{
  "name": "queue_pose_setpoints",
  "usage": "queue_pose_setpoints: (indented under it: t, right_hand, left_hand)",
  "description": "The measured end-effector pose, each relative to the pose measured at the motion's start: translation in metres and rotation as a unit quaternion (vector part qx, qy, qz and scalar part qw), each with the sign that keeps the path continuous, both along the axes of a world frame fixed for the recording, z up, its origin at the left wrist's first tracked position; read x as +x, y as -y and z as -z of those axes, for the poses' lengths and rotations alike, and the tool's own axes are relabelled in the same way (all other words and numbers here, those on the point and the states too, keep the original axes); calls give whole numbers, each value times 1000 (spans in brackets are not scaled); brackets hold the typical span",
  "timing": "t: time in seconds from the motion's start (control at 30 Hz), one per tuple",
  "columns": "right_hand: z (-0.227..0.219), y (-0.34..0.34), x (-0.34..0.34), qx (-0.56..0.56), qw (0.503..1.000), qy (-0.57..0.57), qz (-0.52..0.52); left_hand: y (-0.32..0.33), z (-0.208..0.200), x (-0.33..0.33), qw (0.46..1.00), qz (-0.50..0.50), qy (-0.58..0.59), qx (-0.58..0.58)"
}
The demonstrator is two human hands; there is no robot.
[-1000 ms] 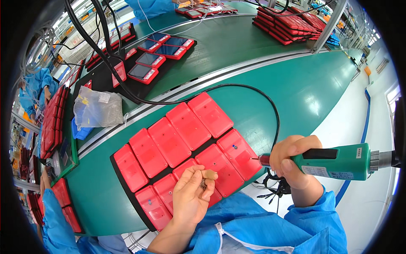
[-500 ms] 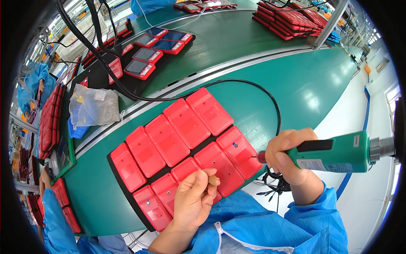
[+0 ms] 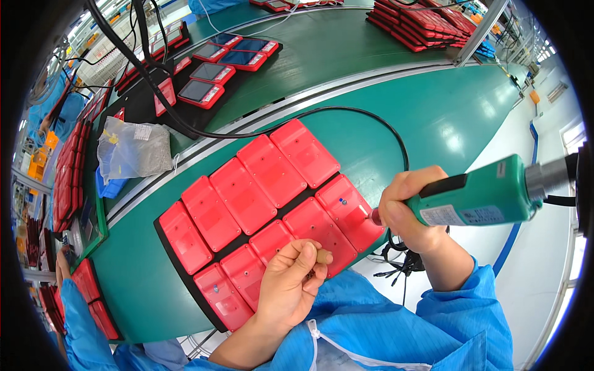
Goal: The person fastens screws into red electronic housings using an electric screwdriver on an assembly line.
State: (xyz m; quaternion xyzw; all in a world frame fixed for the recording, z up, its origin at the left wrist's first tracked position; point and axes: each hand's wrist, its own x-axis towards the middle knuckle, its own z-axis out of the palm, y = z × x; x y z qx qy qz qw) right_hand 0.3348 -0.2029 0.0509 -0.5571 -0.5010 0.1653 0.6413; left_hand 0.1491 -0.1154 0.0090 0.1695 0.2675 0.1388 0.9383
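My right hand (image 3: 411, 210) grips a green electric screwdriver (image 3: 473, 195), held slanted with its red nose down. The bit end is at the right edge of a red plastic housing (image 3: 342, 196); whether it touches a screw cannot be made out. My left hand (image 3: 291, 284) is closed in a pinch above the near row of housings. A tan cover, seemingly a finger cot (image 3: 323, 256), sits on one fingertip; anything small in the pinch is hidden. Several red housings lie face down in two rows on a black mat (image 3: 179, 260).
A black cable (image 3: 346, 110) arcs over the green table (image 3: 445, 123). Beyond a metal rail are a clear bag of small parts (image 3: 139, 148), red devices with screens (image 3: 201, 91) and stacked red housings (image 3: 414, 28). A co-worker's blue sleeve (image 3: 83, 315) shows at left.
The screwdriver's rear end has swung upward while its nose stays by the same housing. My left hand has shifted slightly right. The whole view has moved a little.
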Motion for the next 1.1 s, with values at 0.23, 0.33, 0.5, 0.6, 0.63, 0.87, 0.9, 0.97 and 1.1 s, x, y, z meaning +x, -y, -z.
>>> queue_pose_setpoints:
  t: [0.23, 0.33, 0.5, 0.6, 0.63, 0.87, 0.9, 0.97, 1.1]
  right_hand:
    - [10, 0, -5, 112, 992, -54, -38]
    - [9, 6, -8, 84, 996, -21, -21]
    - [-20, 28, -37, 204, 967, -137, -66]
    - [-34, 32, -46, 236, 959, -102, -118]
    - [-33, 30, -46, 255, 951, -93, -148]
    - [-25, 25, -50, 262, 940, -81, -203]
    - [-24, 24, -49, 260, 936, -82, -221]
    - [-25, 24, -50, 264, 937, -81, -215]
    - [-27, 22, -55, 266, 939, -80, -204]
  left_hand:
    - [18, 3, -7, 997, 35, 37, -60]
    - [24, 1, -8, 998, 42, -8, -39]
    - [29, 1, -7, 996, 46, -43, -67]
    - [31, 4, -3, 994, 54, -49, -87]
    - [31, 4, -2, 993, 52, -45, -101]
    - [30, -1, 0, 993, 49, -54, -93]
    - [30, 0, 0, 993, 52, -51, -92]
    - [30, -1, 1, 993, 55, -48, -91]
    - [31, -2, 1, 992, 49, -64, -98]
